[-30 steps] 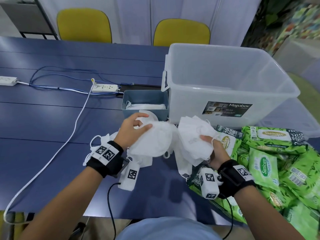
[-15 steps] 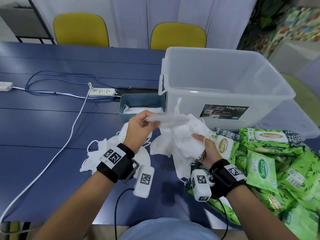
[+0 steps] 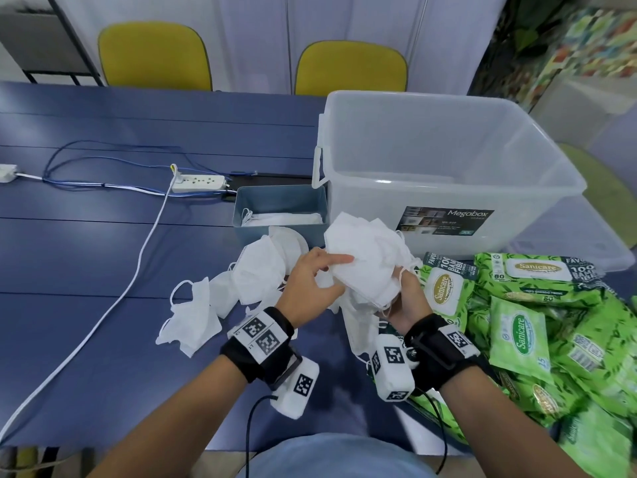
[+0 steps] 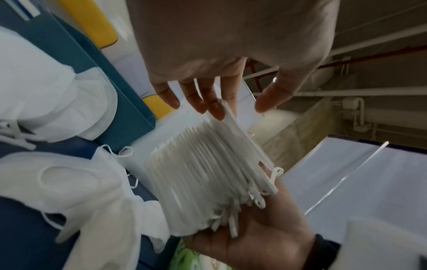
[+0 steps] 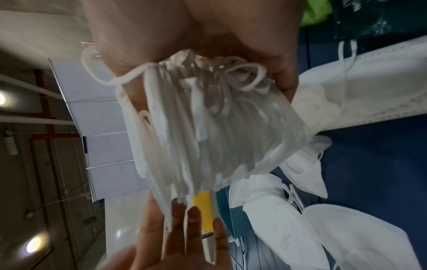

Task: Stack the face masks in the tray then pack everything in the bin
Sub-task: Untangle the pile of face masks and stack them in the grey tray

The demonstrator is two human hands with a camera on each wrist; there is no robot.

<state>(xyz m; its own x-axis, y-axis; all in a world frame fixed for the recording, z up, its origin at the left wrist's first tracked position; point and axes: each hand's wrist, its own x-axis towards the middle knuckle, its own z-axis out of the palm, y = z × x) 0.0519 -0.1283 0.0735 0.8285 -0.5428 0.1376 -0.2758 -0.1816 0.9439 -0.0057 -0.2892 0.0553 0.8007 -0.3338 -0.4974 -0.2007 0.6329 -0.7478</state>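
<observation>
A stack of folded white face masks (image 3: 365, 257) stands on edge in my right hand (image 3: 403, 298), which grips it from below above the table's front. The left hand (image 3: 327, 270) lies against the stack's left side with straight fingers (image 4: 208, 104) on its top edge. In the left wrist view the stack (image 4: 203, 175) fans out over my right palm (image 4: 254, 237). Several loose masks (image 3: 220, 298) lie on the table to the left. The blue-grey tray (image 3: 241, 215) holds a few masks (image 3: 286, 218). A clear bin (image 3: 448, 188) stands right of it.
Several green wipe packs (image 3: 534, 305) are heaped at the right, partly on a clear lid (image 3: 586, 243). A power strip (image 3: 199, 182) and a white cable (image 3: 113, 298) cross the blue table on the left. Two yellow chairs (image 3: 155, 56) stand behind.
The mask that my left hand held has gone onto the stack in my right hand. The left fingers have straightened against the stack, which has risen a little.
</observation>
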